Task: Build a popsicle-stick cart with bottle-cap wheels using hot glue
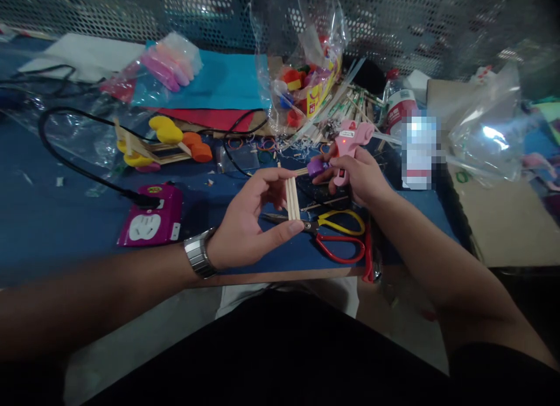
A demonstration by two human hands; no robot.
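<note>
Sticks point(293, 199), laid side by side, are pinched in the left hand point(249, 219), long axis running from fingers nearward to thumb. Right of that grip, the right hand point(359, 174) clasps a pink glue gun point(349, 139), handle pointing nearward; scissors point(313, 226) lie below.

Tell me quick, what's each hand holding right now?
Left hand: closed, holding a small panel of wooden sticks.
Right hand: closed, holding a pink glue gun; can't tell if it grips the purple piece too.
</note>
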